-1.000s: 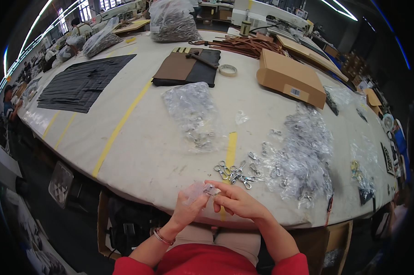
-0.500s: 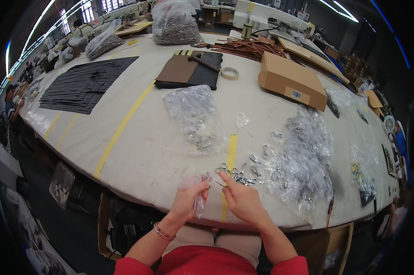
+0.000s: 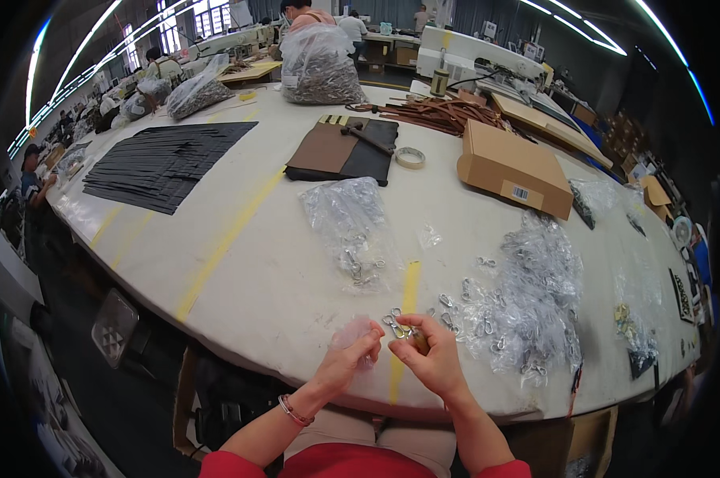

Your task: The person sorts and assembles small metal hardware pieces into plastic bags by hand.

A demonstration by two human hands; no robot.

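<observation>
My left hand [image 3: 346, 360] pinches a small clear plastic wrapper [image 3: 352, 333] at the near edge of the pale table [image 3: 256, 271]. My right hand [image 3: 430, 360] is closed on a small metal clasp [image 3: 415, 340], close beside the left hand. Several loose metal clasps [image 3: 408, 317] lie on the table just beyond my fingers. A clear bag with clasps [image 3: 352, 223] lies farther out. A heap of empty clear wrappers and clasps [image 3: 527, 303] spreads to the right.
A cardboard box [image 3: 515, 167] stands at the right rear. A brown and black leather stack [image 3: 344, 150], a tape roll [image 3: 410, 158], black strips [image 3: 162, 163], brown straps [image 3: 448, 115] and full plastic bags [image 3: 318, 68] lie farther back. Yellow tape lines [image 3: 232, 235] cross the table. People work at distant tables.
Both hands have shifted slightly toward the table and the loose clasps; the left hand now holds the wrapper up beside the right hand's clasp.
</observation>
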